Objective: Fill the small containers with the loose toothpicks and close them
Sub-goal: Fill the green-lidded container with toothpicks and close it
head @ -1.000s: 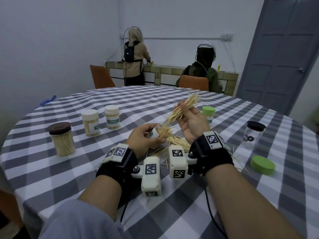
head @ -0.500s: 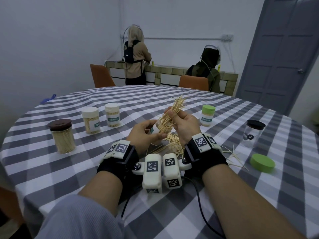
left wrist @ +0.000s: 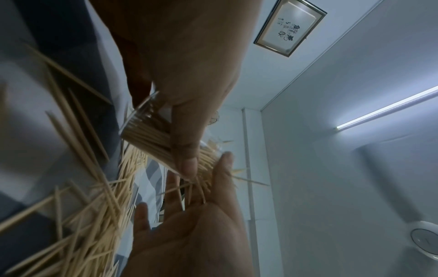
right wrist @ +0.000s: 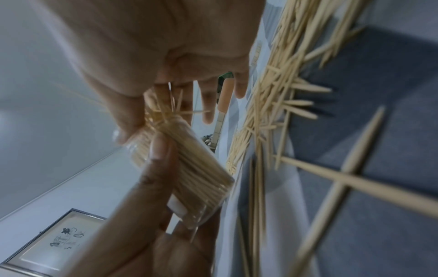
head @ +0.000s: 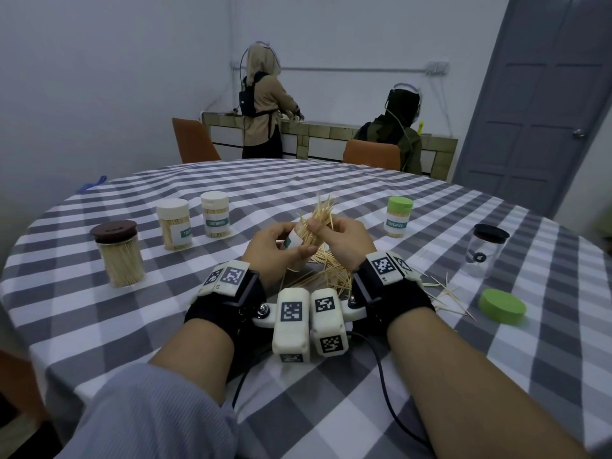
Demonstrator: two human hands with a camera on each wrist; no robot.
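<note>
My left hand [head: 272,250] grips a small clear labelled container [head: 295,242], tilted with its mouth up and to the right. In the left wrist view the container [left wrist: 147,139] is packed with toothpicks. My right hand [head: 346,238] pinches a bundle of toothpicks [head: 322,215] at that mouth, and their ends fan out above my fingers. The right wrist view shows the bundle [right wrist: 166,114] entering the container [right wrist: 199,172] under my thumb. Just below both hands, a pile of loose toothpicks [head: 331,274] lies on the checked tablecloth.
A loose green lid [head: 501,306] lies at the right near scattered toothpicks. A green-lidded container [head: 399,217], two white-lidded ones [head: 174,228] [head: 214,215], a brown-lidded jar [head: 119,255] and a black-lidded clear jar [head: 486,255] stand around. Two people are at a far counter.
My right hand has come down and left with the toothpick bundle, from raised above the table to the container's mouth. The left hand kept its grip and tilted the container upward.
</note>
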